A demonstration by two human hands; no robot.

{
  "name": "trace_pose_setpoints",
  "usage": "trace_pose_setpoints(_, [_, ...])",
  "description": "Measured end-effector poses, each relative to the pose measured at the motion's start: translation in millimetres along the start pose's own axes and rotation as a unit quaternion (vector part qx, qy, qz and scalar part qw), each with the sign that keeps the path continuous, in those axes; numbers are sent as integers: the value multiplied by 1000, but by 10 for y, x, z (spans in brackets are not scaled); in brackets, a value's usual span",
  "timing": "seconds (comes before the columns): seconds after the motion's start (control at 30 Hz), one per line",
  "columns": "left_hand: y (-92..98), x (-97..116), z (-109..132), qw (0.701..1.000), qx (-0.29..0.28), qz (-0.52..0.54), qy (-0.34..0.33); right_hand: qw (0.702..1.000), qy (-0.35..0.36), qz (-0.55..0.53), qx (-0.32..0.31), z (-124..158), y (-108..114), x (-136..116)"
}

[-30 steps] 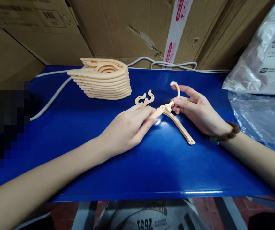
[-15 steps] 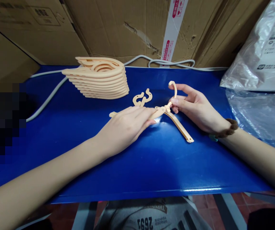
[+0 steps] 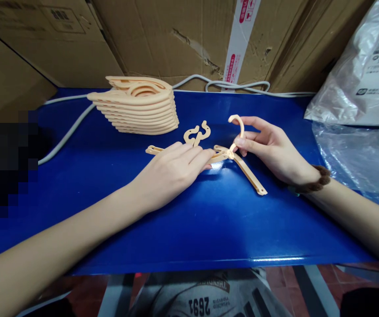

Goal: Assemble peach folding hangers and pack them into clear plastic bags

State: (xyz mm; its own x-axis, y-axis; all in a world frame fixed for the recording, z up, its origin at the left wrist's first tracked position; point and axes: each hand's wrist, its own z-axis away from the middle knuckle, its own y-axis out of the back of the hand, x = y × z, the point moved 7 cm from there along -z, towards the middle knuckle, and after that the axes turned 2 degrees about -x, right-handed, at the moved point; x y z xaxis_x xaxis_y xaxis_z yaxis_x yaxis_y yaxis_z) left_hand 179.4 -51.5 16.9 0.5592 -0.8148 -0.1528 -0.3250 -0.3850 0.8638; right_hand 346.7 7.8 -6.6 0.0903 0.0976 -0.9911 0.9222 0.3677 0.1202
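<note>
A peach plastic folding hanger (image 3: pixel 248 174) lies on the blue table (image 3: pixel 209 229) with its two arms spread. My left hand (image 3: pixel 172 169) lies over its left arm, fingers stretched flat and pressing it down. My right hand (image 3: pixel 270 147) pinches the hanger's hook (image 3: pixel 237 125) at the joint, holding it upright. Two loose peach hooks (image 3: pixel 197 133) lie just behind my left hand. A stack of several folded peach hangers (image 3: pixel 139 105) stands at the back left.
Cardboard boxes (image 3: pixel 176 39) line the back of the table. A white cable (image 3: pixel 67 134) runs along the back and down the left. A clear plastic bag (image 3: pixel 361 75) with labels sits at the right. A blurred dark patch covers the left edge.
The hanger's left arm has swung out to the left under my left hand, and its tip now shows past my fingers. My right hand has kept hold of the hook.
</note>
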Motion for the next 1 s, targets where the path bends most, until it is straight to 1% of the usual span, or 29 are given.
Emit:
trace_pose_setpoints(0.13, [-20, 15, -1, 1000, -14, -17, -9, 1000, 2, 18, 7, 22, -1, -37])
trace_pose_setpoints(0.3, [-48, -9, 8, 1000, -28, 3, 5, 999, 13, 25, 22, 30, 11, -73])
trace_pose_setpoints(0.4, [-57, -26, 6, 999, -30, 6, 11, 999, 16, 30, 35, 40, 9, -91])
trace_pose_setpoints(0.53, [-47, -30, -1, 1000, -19, 12, 13, 998, 22, 29, 48, 52, 9, -107])
trace_pose_setpoints(0.63, [-30, -18, -3, 1000, -12, 21, 7, 999, -5, -4, 38, 36, 10, -42])
trace_pose_setpoints(0.77, [8, -35, 3, 999, -1, 37, 13, 995, -53, -82, 1, 9, -20, 57])
trace_pose_setpoints(0.87, [21, -65, 8, 999, -4, 47, 25, 994, -53, -94, 6, 5, -11, 62])
trace_pose_setpoints(1.0, [8, -83, 11, 998, -15, 53, 34, 996, -42, -83, 15, 11, -8, 48])
